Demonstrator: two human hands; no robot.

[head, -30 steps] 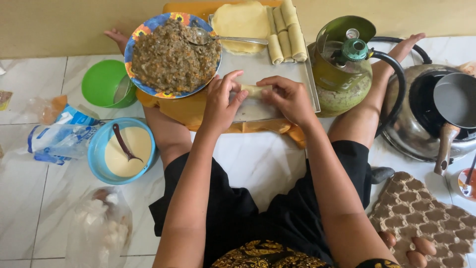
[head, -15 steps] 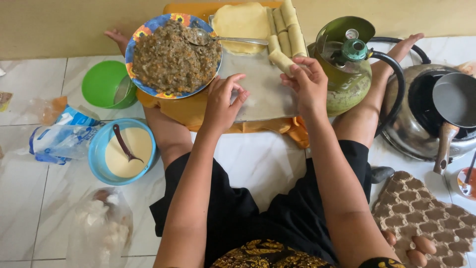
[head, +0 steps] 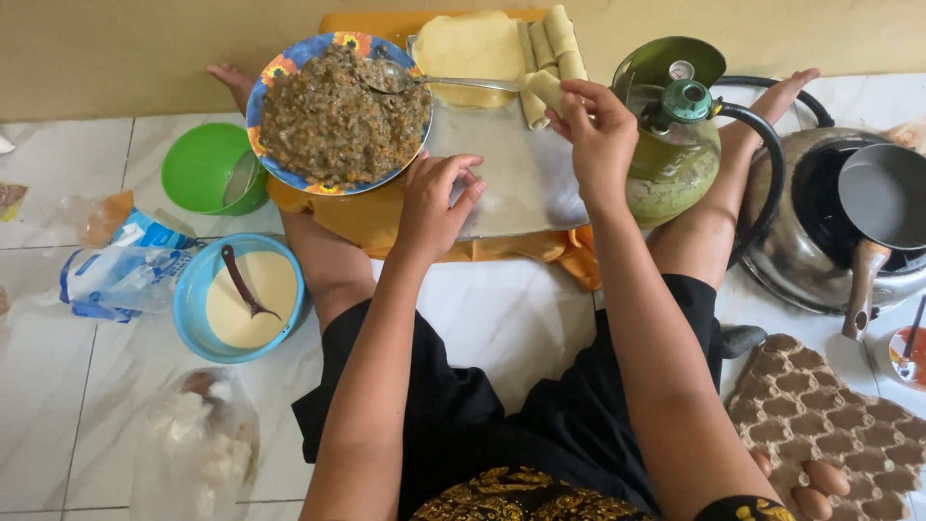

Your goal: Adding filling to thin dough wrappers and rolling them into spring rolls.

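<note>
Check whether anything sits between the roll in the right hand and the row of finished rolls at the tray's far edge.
Nothing visible does. The right hand holds the roll right beside the finished rolls. The spoon handle ends just left of it, not in the path.

Metal tray (head: 511,183) at centre, on cloth (head: 367,217); plate of filling (head: 333,116) at 9 o'clock of tray, overlapping its edge, spoon (head: 395,77) in filling. Stack of wrappers (head: 468,43) at 12 o'clock on tray, finished rolls (head: 555,39) beside it at 1 o'clock. Right hand (head: 598,130) holds roll (head: 545,89) at 1 o'clock; left hand (head: 434,203) on tray at 8 o'clock. Gas cylinder (head: 675,145) at 3 o'clock, pan (head: 883,198) on stove (head: 801,260) beyond. Bowl of batter (head: 241,299) at 8 o'clock, with ladle (head: 241,280) in it
</note>
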